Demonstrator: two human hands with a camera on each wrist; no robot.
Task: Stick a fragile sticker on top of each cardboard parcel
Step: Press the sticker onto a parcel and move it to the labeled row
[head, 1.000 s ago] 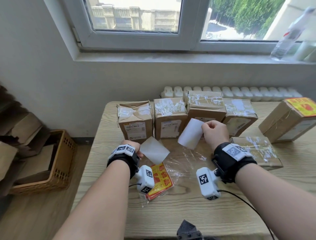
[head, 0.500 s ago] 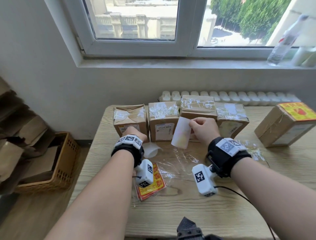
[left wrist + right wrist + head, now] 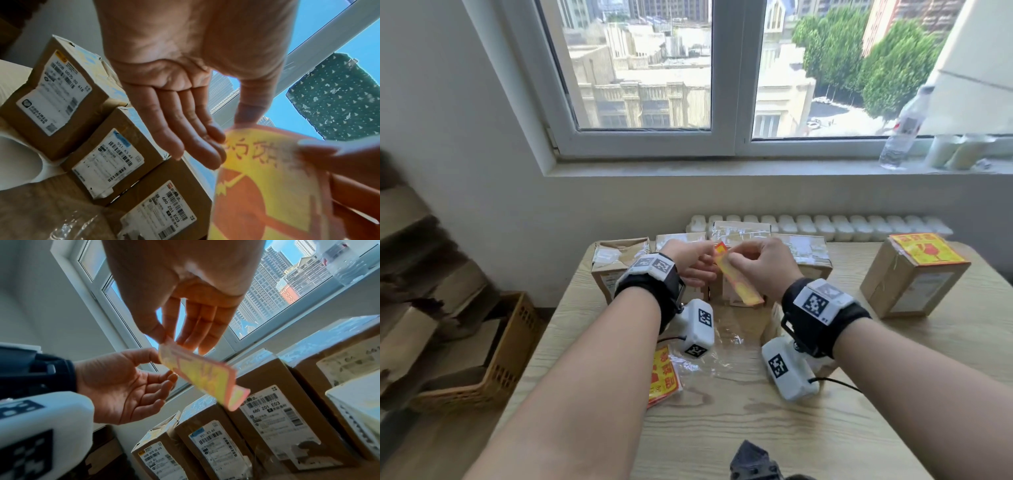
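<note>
Yellow-red fragile sticker (image 3: 200, 378) in right hand (image 3: 185, 293) pinch grip.

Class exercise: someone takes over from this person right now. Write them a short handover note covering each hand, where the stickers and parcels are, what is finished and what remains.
Right hand: pinches the fragile sticker by its top edge, above the parcels.
Left hand: open beside the sticker, thumb at its upper edge.
Row of parcels at the table's back: tops show only tape.
Spare stickers lie on the table in plastic wrap.
Done: the parcel on the right has its sticker.
Left: stick this one, then the rest.
</note>
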